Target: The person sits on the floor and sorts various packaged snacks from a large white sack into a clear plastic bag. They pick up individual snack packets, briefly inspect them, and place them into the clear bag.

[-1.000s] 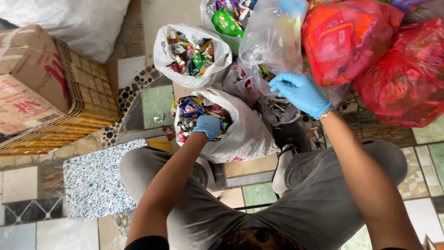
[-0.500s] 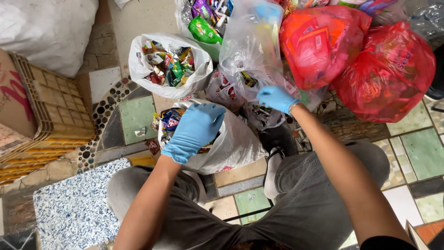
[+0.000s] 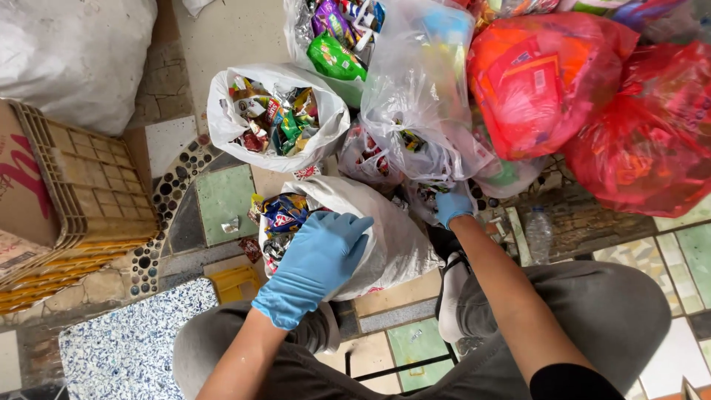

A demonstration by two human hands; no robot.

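My left hand (image 3: 315, 267), in a blue glove, lies flat with fingers spread on a white plastic bag (image 3: 392, 237) that lies tilted between my knees, with coloured wrappers (image 3: 281, 215) spilling from its mouth. My right hand (image 3: 453, 205), also in a blue glove, reaches down under a clear plastic bag (image 3: 422, 104) and is closed on its lower edge. A second white bag (image 3: 278, 115), open and full of wrappers, stands just beyond.
Two red plastic bags (image 3: 548, 81) (image 3: 652, 133) bulge at the right. A yellow crate (image 3: 96, 200) and cardboard box sit at the left, a large white sack (image 3: 74, 52) above them. A small clear bottle (image 3: 539, 233) lies on the tiled floor.
My right hand has dropped from the side of the clear bag to its bottom edge. My left hand has come out of the white bag's mouth and now rests on top of it.
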